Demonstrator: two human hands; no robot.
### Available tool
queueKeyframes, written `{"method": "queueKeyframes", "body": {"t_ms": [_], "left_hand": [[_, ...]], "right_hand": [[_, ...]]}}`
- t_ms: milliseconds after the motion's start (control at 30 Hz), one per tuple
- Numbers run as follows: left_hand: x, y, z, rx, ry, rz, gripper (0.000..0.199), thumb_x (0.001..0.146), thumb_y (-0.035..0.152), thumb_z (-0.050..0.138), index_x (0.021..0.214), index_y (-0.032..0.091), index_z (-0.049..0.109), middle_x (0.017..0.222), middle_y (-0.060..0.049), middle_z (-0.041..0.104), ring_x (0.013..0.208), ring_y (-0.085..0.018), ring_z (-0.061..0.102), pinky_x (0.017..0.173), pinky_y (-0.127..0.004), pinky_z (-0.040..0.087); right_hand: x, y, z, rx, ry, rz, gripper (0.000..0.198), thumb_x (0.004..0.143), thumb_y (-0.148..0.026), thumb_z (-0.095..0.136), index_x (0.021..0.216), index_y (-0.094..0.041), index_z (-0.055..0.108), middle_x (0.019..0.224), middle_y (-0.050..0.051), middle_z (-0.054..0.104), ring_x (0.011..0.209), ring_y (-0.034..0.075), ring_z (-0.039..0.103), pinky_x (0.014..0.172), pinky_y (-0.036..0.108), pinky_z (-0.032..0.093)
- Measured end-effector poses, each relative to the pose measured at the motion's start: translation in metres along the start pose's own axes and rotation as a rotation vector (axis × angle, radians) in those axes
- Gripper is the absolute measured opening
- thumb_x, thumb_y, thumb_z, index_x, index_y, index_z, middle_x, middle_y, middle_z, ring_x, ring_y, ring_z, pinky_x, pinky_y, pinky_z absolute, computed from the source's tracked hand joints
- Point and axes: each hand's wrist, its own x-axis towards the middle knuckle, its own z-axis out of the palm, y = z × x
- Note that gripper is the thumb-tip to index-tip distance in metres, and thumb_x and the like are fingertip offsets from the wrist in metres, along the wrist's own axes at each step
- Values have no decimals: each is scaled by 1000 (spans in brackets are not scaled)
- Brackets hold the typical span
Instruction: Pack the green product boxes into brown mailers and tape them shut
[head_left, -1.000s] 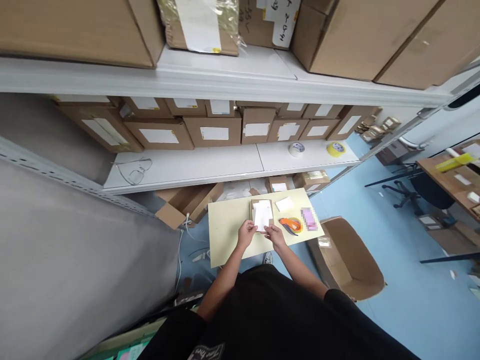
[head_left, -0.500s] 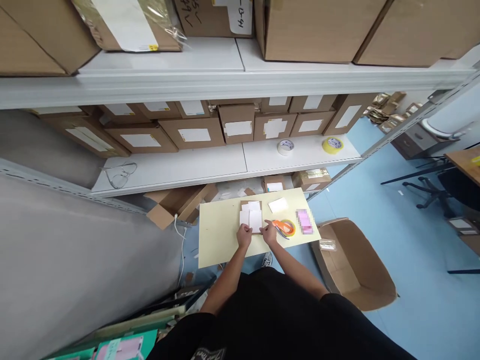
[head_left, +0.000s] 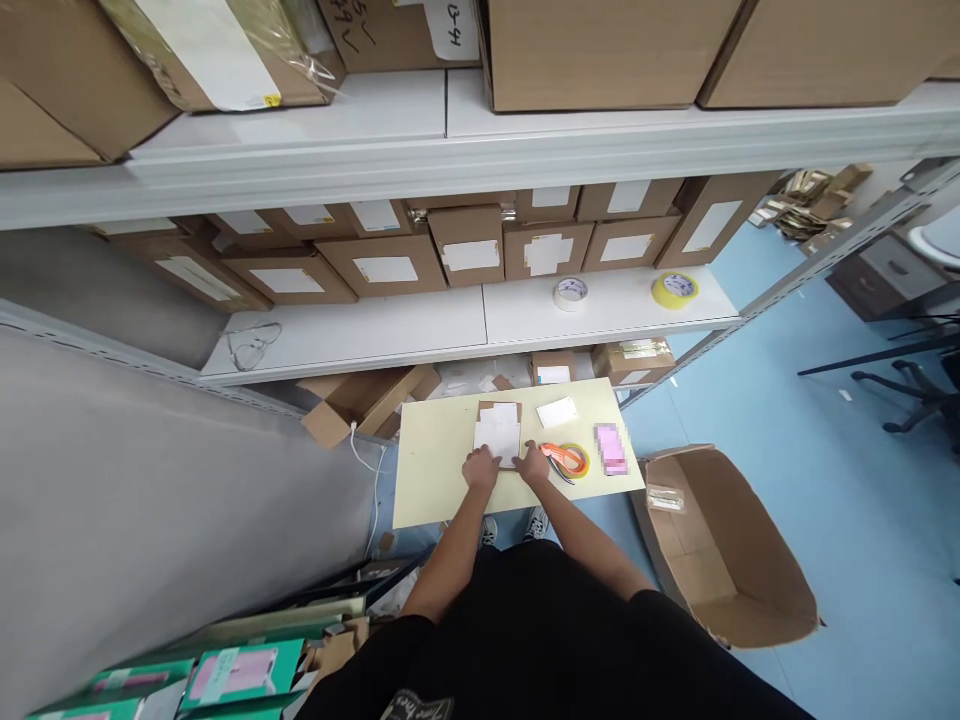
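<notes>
A flat brown cardboard box (head_left: 512, 406) lies on the small pale-yellow table (head_left: 431, 455), mostly covered by white paper labels (head_left: 497, 432). My left hand (head_left: 481, 468) is at the lower left edge of the label, its fingers closed in a pinch there. At the lower right corner, my right hand (head_left: 532, 464) pinches the label edge with thumb and fingers. Just right of that hand are orange-handled scissors (head_left: 553, 453), overlapping a yellow tape roll (head_left: 584, 464). Farther back lies a white paper pad (head_left: 557, 411). A pink pixelated item (head_left: 611, 449) rests near the right edge.
Labelled cardboard boxes (head_left: 382, 268) line the shelf (head_left: 360, 338) ahead, with a white tape roll (head_left: 571, 293) and a yellow tape roll (head_left: 675, 289). A large open carton (head_left: 739, 560) stands on the floor at right. Green boxes (head_left: 240, 672) sit lower left.
The front white label has shifted left and now lies in line with the other labels on the box. Both hands stay at its near edge, the left slightly farther left.
</notes>
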Motion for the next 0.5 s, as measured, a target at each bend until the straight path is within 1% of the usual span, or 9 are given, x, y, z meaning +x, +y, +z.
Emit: {"method": "queueKeyframes", "body": {"t_ms": [67, 100, 167, 200, 233, 267, 367, 433, 500], "left_hand": [[4, -4, -6, 38, -40, 8, 39, 92, 51, 65, 114, 19, 66, 119, -17, 71, 116, -33, 66, 92, -40, 50], [7, -6, -7, 36, -45, 71, 37, 93, 48, 64, 116, 19, 66, 121, -17, 71, 118, -32, 64, 95, -40, 50], [12, -7, -7, 5, -19, 297, 31, 95, 37, 61, 121, 22, 67, 131, -14, 68, 130, -30, 57, 106, -41, 46], [15, -6, -5, -24, -7, 405, 33, 94, 33, 61, 125, 24, 67, 139, -13, 64, 138, -30, 51, 112, -42, 42], [17, -5, -2, -63, -7, 481, 38, 92, 32, 63, 130, 26, 66, 147, -12, 59, 146, -32, 43, 117, -44, 38], [18, -4, 1, -106, -19, 518, 45, 90, 33, 66, 135, 28, 65, 155, -11, 53, 152, -34, 34, 121, -47, 33], [20, -6, 12, -204, -50, 528, 62, 86, 40, 69, 147, 31, 58, 168, -8, 38, 161, -39, 13, 126, -54, 21], [19, -13, 18, -239, -56, 531, 65, 88, 41, 66, 151, 31, 54, 170, -6, 33, 162, -37, 9, 128, -54, 17], [17, -22, 21, -275, -61, 523, 66, 89, 43, 64, 153, 31, 52, 171, -6, 32, 162, -36, 9, 129, -53, 15]], "right_hand": [[-3, 4, -1, -10, 1, 17, 54, 88, -40, 74, 135, -17, 58, 121, 17, 74, 114, 30, 70, 88, 33, 51], [-5, 6, 0, 4, 6, 18, 54, 88, -41, 73, 134, -17, 59, 121, 17, 74, 115, 29, 70, 89, 33, 51], [-10, 10, 8, 68, 26, -3, 51, 91, -39, 69, 135, -16, 60, 119, 16, 75, 114, 28, 70, 92, 33, 51], [-13, 12, 14, 115, 41, -23, 49, 91, -36, 68, 136, -16, 60, 117, 15, 76, 113, 27, 71, 93, 32, 51], [-16, 13, 20, 171, 59, -43, 48, 90, -32, 67, 136, -17, 61, 115, 13, 76, 111, 26, 72, 94, 32, 51], [-19, 14, 27, 229, 76, -61, 47, 90, -28, 66, 135, -18, 63, 115, 12, 76, 109, 26, 72, 94, 31, 52], [-27, 17, 45, 374, 115, -93, 44, 89, -24, 62, 132, -22, 66, 121, 9, 75, 101, 24, 74, 93, 33, 55], [-30, 16, 53, 416, 136, -107, 42, 89, -25, 60, 130, -23, 67, 124, 8, 75, 104, 24, 74, 96, 35, 55], [-34, 12, 57, 418, 160, -109, 42, 86, -27, 62, 128, -22, 68, 127, 9, 74, 116, 26, 70, 103, 38, 53]]}}
